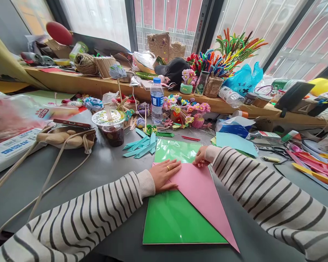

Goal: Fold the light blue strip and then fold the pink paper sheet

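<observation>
A sheet of pink paper point(205, 196), folded to a long point, lies on a green sheet pack in a clear plastic sleeve point(175, 222). Its tip reaches past the pack's lower right corner. My left hand point(165, 174) rests flat on the upper left part of the pink paper, fingers stretched out, a ring on one finger. At the paper's top edge, my right hand point(201, 157) is closed with fingertips pinched on the pink paper. Just beyond the pack are folded light-blue paper strips point(142, 145).
A lidded cup of dark drink point(110, 127) and a water bottle point(156, 102) stand behind the strips. To the left sits a bag with a phone point(72, 124) on it. Craft flowers point(186, 109) line the back; scissors point(276, 151) and paper scraps point(314, 162) lie right.
</observation>
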Tool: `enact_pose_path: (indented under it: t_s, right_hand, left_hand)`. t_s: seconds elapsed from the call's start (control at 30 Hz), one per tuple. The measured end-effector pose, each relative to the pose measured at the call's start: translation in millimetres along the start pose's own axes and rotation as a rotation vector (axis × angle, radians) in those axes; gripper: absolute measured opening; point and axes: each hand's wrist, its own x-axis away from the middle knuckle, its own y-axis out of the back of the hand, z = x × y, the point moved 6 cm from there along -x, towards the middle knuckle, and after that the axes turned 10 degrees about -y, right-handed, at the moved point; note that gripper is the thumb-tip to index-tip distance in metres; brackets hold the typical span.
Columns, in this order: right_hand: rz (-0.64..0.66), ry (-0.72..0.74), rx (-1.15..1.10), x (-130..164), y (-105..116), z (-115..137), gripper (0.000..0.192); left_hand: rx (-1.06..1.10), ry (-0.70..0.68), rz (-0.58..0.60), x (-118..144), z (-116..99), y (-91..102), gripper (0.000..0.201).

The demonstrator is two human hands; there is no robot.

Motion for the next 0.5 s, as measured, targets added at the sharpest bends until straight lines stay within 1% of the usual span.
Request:
enact_pose_path:
  t_s: [0.2,0.37,0.5]
  right_hand:
    - [0.018,-0.01,-0.021,-5,11,-16,0.014]
    - [0.015,-0.026,-0.03,-3,15,-22,0.015]
    - [0.002,-0.037,-0.039,0,19,-25,0.014]
  left_hand:
    - [-0.004,0.01,-0.012,0,0,2.0,0.061]
    - [0.004,-0.018,0.009,0,0,0.9,0.062]
    - [-0.008,0.004,-0.009,1,0,1.6,0.062]
